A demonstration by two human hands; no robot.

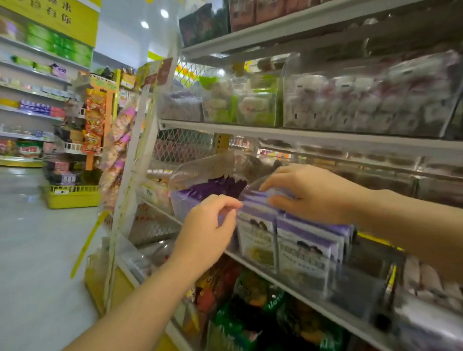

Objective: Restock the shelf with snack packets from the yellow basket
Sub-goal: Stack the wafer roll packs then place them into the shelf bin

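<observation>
Now you are seating purple snack packets [301, 246] upright on the shelf [351, 325], right hand [311, 194] gripping their tops, left hand [210, 227] pinching the end packet; next, probably square the row, then release.

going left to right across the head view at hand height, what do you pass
yellow display base → hanging snack strips → left hand → right hand, gripping the purple packets → pale pink packets at the far right
</observation>
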